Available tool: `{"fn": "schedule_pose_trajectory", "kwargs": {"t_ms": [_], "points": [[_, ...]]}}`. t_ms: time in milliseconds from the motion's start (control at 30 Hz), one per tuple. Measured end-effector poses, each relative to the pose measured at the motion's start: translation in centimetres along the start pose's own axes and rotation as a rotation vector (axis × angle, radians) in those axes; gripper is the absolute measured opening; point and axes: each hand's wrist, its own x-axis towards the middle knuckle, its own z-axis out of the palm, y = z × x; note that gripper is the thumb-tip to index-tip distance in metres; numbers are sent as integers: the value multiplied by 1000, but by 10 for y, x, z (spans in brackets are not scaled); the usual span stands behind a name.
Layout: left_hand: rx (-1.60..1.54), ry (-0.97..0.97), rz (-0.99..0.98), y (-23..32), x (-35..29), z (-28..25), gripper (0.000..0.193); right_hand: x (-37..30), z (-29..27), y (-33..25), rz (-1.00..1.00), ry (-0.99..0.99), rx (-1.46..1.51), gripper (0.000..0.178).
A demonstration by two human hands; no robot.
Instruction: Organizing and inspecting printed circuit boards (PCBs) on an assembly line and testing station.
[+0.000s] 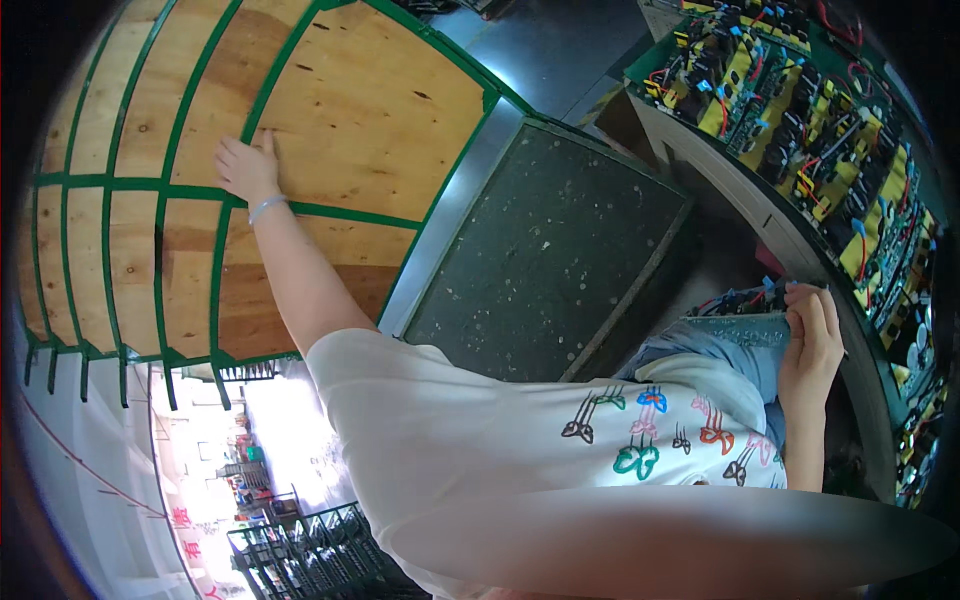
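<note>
My left arm reaches out to a rack of plywood panels point(370, 110) framed by green metal bars point(118, 183). My left hand point(248, 170) is open against it, fingers apart, close to where two bars cross; nothing shows in it. On the right, my right hand point(812, 335) is closed on the edge of a circuit board point(742, 328), held beside my jeans. Dark parts and a blue piece stand on the board's upper side. Part of it is hidden by my fingers.
Several circuit boards point(800, 150) with yellow and black parts and red wires fill a curved-looking bench at the right. A speckled dark green surface point(550, 250) with a metal edge lies between rack and bench. A dark slotted rack point(310, 560) stands at lower left.
</note>
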Motion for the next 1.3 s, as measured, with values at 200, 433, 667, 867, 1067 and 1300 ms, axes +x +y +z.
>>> {"fn": "schedule_pose_trajectory", "kwargs": {"t_ms": [200,433,667,867,1067,1300], "points": [[-6,-299,-190,12,-11,10,99,-4,6,4,69,25,41,27],[-89,-150,-150,13,-19,-18,67,-6,-1,7,-34,61,15,22],[-140,88,-110,88,-95,-129,37,-6,-4,9,-43,36,-14,22],[-138,234,-130,143,-175,-185,34,-6,-1,8,-58,61,-17,22],[-217,275,-130,183,-239,-209,35,-1,0,6,-70,69,-43,21],[-225,302,-106,205,-275,-226,34,1,1,7,-59,76,-35,23]]}}
